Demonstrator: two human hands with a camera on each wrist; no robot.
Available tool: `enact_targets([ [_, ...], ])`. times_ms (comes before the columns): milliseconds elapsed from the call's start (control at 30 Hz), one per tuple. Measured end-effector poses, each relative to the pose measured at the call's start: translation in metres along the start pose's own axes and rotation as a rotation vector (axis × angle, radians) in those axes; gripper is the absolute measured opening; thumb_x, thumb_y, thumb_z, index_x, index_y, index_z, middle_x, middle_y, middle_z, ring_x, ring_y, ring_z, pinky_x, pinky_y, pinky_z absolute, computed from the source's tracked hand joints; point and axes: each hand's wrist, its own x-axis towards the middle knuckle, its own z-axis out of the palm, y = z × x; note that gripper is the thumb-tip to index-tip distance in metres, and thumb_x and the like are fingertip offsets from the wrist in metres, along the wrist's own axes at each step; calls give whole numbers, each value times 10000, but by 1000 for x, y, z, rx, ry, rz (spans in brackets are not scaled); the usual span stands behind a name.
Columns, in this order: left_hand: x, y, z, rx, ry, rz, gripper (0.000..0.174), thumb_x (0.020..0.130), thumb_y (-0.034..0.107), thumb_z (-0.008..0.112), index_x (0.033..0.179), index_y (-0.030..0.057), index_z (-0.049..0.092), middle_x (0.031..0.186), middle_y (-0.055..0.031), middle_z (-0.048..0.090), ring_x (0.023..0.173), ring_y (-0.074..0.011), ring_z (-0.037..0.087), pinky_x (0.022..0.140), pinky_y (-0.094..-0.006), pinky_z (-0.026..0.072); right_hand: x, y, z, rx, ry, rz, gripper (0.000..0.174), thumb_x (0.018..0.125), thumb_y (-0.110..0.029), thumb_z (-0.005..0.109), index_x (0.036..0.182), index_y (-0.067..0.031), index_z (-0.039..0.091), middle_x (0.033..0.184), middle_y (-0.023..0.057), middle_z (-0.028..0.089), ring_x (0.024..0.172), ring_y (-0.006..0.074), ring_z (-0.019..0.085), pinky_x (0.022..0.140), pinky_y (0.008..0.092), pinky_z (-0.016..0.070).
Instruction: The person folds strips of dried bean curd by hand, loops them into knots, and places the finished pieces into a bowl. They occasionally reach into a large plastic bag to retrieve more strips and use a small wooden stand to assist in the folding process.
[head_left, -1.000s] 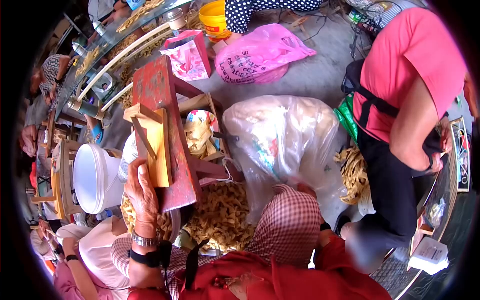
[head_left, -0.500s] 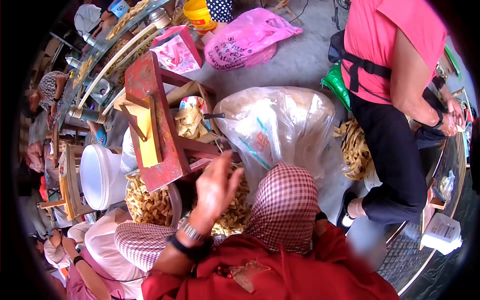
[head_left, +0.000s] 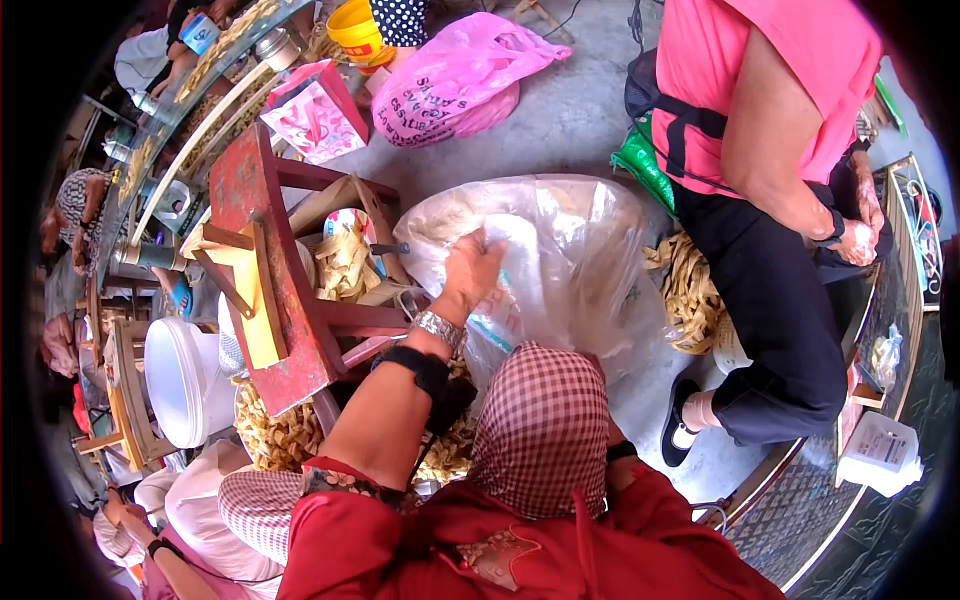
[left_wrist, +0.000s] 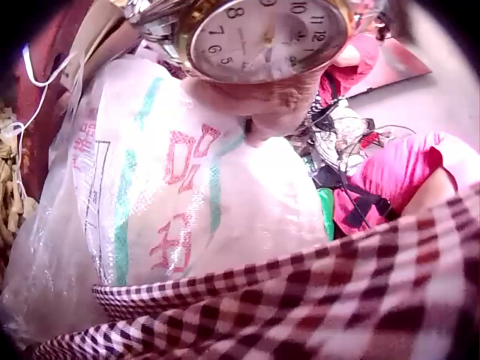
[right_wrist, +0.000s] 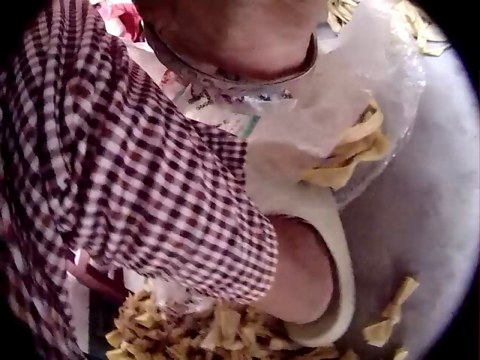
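My left hand (head_left: 472,275), with a watch on its wrist, reaches over the big clear plastic bag (head_left: 590,240). It grips the upper part of a white woven sack (left_wrist: 180,202) with red characters and green stripes; the fingertips are mostly hidden. My right hand (right_wrist: 232,37) shows only its wrist end, blurred, at the top of the right wrist view. My checked knee (head_left: 545,430) hides it in the head view. Pale folded strips (right_wrist: 352,150) show inside the clear plastic near it.
Left stands a red bench (head_left: 245,190) with a wooden frame on it. A white bucket (head_left: 180,380) and heaps of folded strips (head_left: 275,425) are beside it. A person in pink (head_left: 770,110) sits at right. A pink bag (head_left: 450,90) lies on the floor ahead.
My left hand has left the wooden frame on the bench, swung right past the heap of strips, and come onto the sack in the plastic bag. The head view has shifted.
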Motion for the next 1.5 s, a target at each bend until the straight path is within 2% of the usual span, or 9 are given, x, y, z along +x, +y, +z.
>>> enact_targets([
  [133,-30,13,2,-347,-57,-84,204,925,225,524,994,47,595,746,19,550,566,-84,505,475,-249,486,16,-88,-20,154,-8,259,620,732,-276,764,1222,-51,458,993,153,637,927,275,619,776,366,490],
  [233,-56,38,-4,-302,-119,6,228,940,232,511,1024,35,587,778,32,562,664,-74,522,615,-241,471,35,-157,-23,78,143,-158,673,693,-219,800,1236,-46,440,1046,141,613,934,247,606,795,360,482],
  [300,-66,49,-3,-335,-99,261,249,947,231,504,1035,16,593,793,33,578,728,-73,522,704,-244,453,50,-186,-24,386,135,-106,655,693,-218,797,1223,-41,457,1076,144,598,946,256,598,816,353,473],
  [433,-88,75,-16,-421,-183,269,259,955,222,492,1036,3,605,844,21,609,799,-67,521,763,-240,438,82,-202,-32,-422,24,-587,629,672,-195,798,1195,-28,492,1089,144,586,986,286,577,858,359,455],
  [633,-122,96,-29,-482,-358,376,241,962,191,488,1053,4,609,918,19,621,851,-59,517,788,-245,434,86,-209,-36,-221,-22,-581,526,722,-206,721,1178,-27,529,1053,131,588,956,295,575,818,383,460],
  [933,-138,152,-15,-478,-423,774,143,899,103,528,883,-38,549,612,-124,522,540,-271,549,579,-368,446,77,-221,-88,101,51,-417,534,725,-184,698,1194,-10,511,1080,120,584,986,259,569,842,362,459],
  [1133,-126,130,-21,-368,-259,886,189,881,139,569,977,-24,556,896,-163,564,854,-286,569,744,-376,452,74,-238,-110,284,68,-389,539,728,-170,682,1205,1,499,1099,113,581,1006,236,564,859,347,459],
  [1267,-118,113,-22,-24,-71,965,663,739,377,717,1268,61,471,1330,-196,360,1224,-385,343,1039,-466,263,66,-252,-119,316,20,-417,542,730,-160,672,1212,8,491,1111,108,579,1019,220,561,870,338,458],
  [1500,-83,87,-6,364,-568,535,718,722,424,712,1304,86,463,1387,-163,400,1299,-317,357,1073,-410,276,53,-323,-98,205,-214,-527,566,665,-85,746,1166,25,506,1083,106,604,1000,207,584,879,332,459],
])
